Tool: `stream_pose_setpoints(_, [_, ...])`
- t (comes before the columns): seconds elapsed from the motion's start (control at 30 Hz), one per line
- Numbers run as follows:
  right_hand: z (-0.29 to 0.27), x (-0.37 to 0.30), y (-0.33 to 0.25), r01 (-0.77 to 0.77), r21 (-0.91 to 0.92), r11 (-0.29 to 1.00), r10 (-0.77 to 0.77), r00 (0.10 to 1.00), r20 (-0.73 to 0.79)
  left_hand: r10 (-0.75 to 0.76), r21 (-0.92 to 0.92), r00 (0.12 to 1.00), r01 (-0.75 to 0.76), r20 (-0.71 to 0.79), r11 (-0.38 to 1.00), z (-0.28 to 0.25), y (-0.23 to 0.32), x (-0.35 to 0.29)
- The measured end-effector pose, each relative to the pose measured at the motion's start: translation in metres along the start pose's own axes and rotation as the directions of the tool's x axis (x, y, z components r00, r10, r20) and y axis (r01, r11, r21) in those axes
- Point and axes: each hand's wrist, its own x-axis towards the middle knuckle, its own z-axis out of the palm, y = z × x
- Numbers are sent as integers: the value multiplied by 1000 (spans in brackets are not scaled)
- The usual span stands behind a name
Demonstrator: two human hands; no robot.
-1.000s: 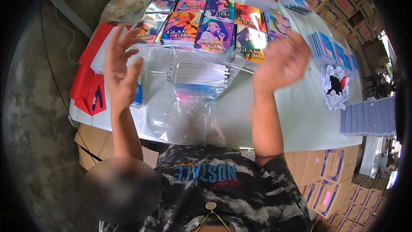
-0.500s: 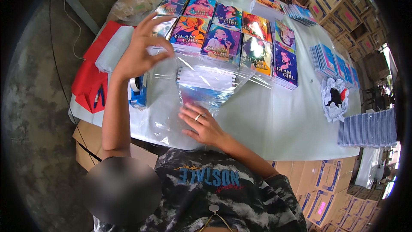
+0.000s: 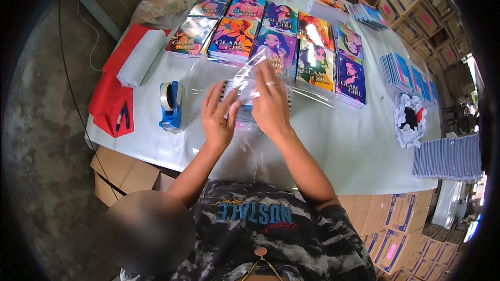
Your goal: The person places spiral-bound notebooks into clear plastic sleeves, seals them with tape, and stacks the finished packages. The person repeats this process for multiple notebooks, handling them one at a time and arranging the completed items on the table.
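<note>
While the white table [image 3: 333, 145] carries rows of colourful booklets [image 3: 271, 41] at its far side, both hands lie flat, fingers spread, on a clear plastic bag [image 3: 249, 86] at mid-table: right hand [image 3: 271, 105], left hand [image 3: 219, 117]; a blue tape dispenser [image 3: 170, 105] sits left.

Bare white table [image 3: 333, 145] lies open at the lower right of the frame, between the right hand [image 3: 271, 105] and the crumpled paper wad [image 3: 410, 119]. A smaller open strip runs along the near edge below the left hand [image 3: 219, 119]. To the left the blue tape dispenser [image 3: 170, 105] stands close by, with the white roll [image 3: 140, 58] and red sheets [image 3: 112, 93] beyond it. Across the upper middle, rows of colourful booklets [image 3: 271, 39] fill the table. Stacks of blue cards [image 3: 403, 75] block the right side, and a grey stack [image 3: 448, 157] sits at the far right edge.
</note>
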Motion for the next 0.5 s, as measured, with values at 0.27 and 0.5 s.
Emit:
stream_pose_setpoints(0.27, [-15,-49,1,-203,82,976,216,954,-209,216,160,940,-263,265,951,-2,32,11])
stream_pose_setpoints(0.5, [-9,-44,-11,1,15,1000,0,998,-56,-39,-276,975,101,221,956,-18,34,61])
